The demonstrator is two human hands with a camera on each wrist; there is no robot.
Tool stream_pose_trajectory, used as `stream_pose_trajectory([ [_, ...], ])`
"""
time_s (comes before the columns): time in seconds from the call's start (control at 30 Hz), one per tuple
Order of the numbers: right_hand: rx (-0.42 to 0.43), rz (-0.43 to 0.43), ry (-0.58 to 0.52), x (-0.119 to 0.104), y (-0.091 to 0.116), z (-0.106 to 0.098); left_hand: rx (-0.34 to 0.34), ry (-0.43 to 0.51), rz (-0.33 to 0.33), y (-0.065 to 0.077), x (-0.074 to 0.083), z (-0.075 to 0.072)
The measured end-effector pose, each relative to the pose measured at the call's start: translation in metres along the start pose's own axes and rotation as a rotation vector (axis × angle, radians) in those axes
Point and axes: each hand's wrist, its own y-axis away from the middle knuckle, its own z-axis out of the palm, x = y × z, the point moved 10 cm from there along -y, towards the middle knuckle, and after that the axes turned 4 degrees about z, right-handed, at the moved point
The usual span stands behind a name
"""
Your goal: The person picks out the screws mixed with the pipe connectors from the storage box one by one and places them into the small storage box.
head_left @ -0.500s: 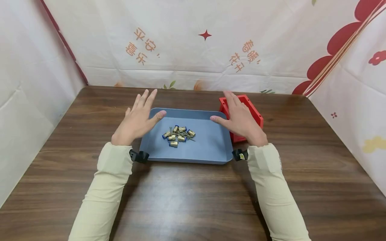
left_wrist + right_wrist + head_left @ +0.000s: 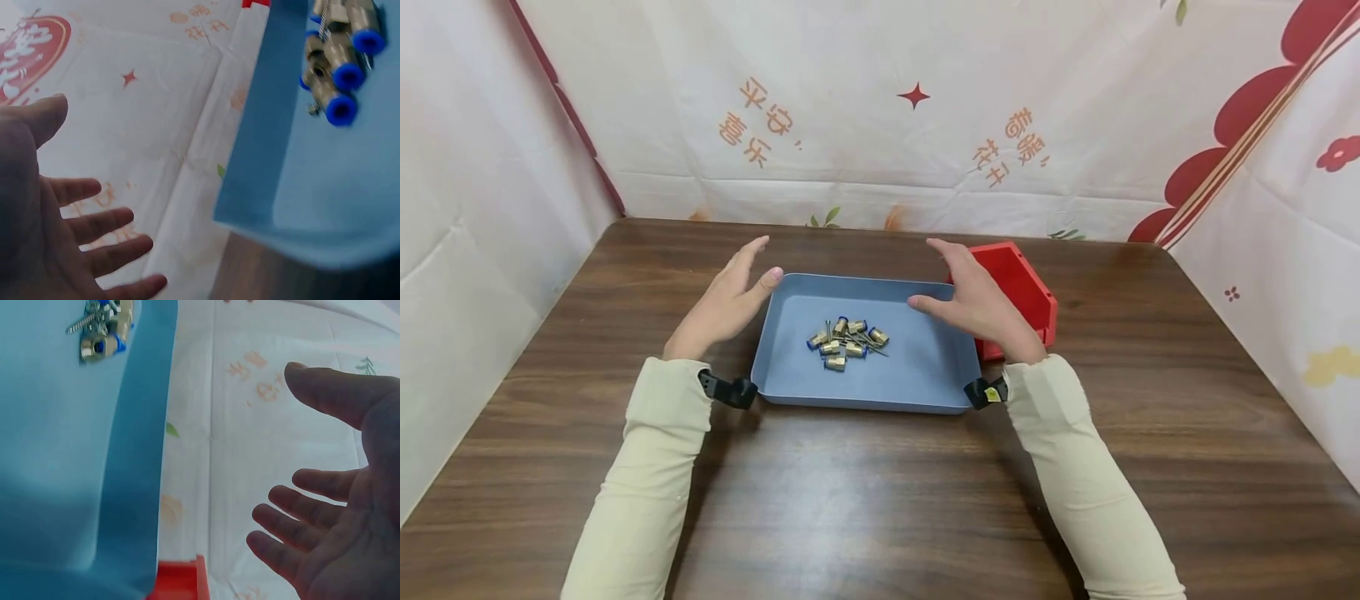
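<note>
A blue-grey tray lies on the wooden table. In it sits a small heap of brass push-in pneumatic fittings with blue collars, mixed with several thin screws. My left hand hovers by the tray's left side, fingers spread and nothing held. Over the tray's right side hangs my right hand, also empty, its thumb apart from the fingers. Behind that hand stands a red plastic bin, partly covered by it. Both wrist views show empty palms, with the fittings beyond the left one.
The brown table reaches back to a white printed curtain, which also hangs along both sides. The red bin stands close against the tray's right back corner.
Both hands have turned more edge-on and come down slightly. The left hand has shifted a little to the left, and the right hand's fingers have also moved left. The tray and fittings lie as before.
</note>
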Motion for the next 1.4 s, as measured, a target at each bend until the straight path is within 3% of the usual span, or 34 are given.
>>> stream_pose_trajectory([
  [0.43,-0.072,-0.051,-0.057,-0.019,-0.002,0.029,-0.012,0.084,-0.032,-0.003,-0.027,0.008],
  [0.63,-0.1,-0.089,-0.072,-0.027,-0.001,0.035,-0.046,0.093,-0.053,-0.002,-0.028,0.01],
  [0.93,-0.135,-0.07,-0.07,-0.027,-0.011,0.044,-0.125,0.091,-0.064,0.001,-0.023,0.021],
  [1.4,-0.294,-0.045,-0.031,-0.034,-0.025,0.068,-0.199,0.121,-0.103,0.006,-0.025,0.028],
])
